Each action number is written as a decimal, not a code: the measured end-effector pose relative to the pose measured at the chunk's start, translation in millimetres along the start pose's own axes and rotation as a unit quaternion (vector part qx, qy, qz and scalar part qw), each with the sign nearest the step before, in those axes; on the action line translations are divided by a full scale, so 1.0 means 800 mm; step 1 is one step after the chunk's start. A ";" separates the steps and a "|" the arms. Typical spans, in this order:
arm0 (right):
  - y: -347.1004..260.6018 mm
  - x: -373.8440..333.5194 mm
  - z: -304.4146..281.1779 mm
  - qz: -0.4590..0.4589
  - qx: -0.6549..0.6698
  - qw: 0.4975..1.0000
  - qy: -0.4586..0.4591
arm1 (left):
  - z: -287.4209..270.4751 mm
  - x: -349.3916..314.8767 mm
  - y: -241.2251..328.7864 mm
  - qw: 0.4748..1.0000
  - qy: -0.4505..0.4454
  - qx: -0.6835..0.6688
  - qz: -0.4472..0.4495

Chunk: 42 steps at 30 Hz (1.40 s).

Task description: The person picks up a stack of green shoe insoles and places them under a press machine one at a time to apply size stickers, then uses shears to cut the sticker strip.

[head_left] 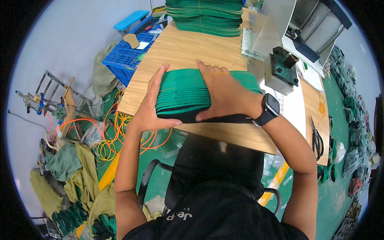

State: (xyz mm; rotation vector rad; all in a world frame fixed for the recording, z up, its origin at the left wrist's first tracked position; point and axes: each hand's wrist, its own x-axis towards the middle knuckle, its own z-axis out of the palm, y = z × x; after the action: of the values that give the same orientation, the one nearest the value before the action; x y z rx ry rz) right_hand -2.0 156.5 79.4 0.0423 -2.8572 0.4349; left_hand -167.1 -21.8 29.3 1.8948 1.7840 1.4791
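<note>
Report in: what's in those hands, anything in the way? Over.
Left fingers and right fingers both gripping the green stack. Left at its left end, right across its middle. Possible obstacle: metal block, close to the stack's right end.

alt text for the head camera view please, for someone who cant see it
A person's left hand and right hand hold a stack of green pads at a wooden table. Another green stack stands farther back; scissors lie to the right.
</note>
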 end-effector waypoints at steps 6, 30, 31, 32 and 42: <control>-0.023 -0.003 -0.010 -0.011 0.004 1.000 0.011 | -0.005 -0.016 0.011 0.998 0.030 0.059 0.018; -0.132 -0.223 -0.018 -0.108 0.530 0.841 -0.012 | 0.108 0.011 0.154 0.820 -0.389 -0.414 -0.071; -0.131 -0.232 -0.015 -0.108 0.543 0.833 -0.010 | 0.119 0.016 0.149 0.810 -0.411 -0.417 -0.034; -0.130 -0.239 -0.013 -0.105 0.551 0.828 -0.016 | 0.132 0.020 0.139 0.799 -0.430 -0.420 0.004; -0.122 -0.271 0.004 -0.063 0.571 0.818 0.003 | 0.195 0.029 0.156 0.817 -0.383 -0.425 0.077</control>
State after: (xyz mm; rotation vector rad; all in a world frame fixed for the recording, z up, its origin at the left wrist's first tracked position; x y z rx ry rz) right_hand 213.9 60.6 50.6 0.4265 -2.1078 1.9864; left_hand 23.5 38.8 48.1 1.7235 0.4776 1.0054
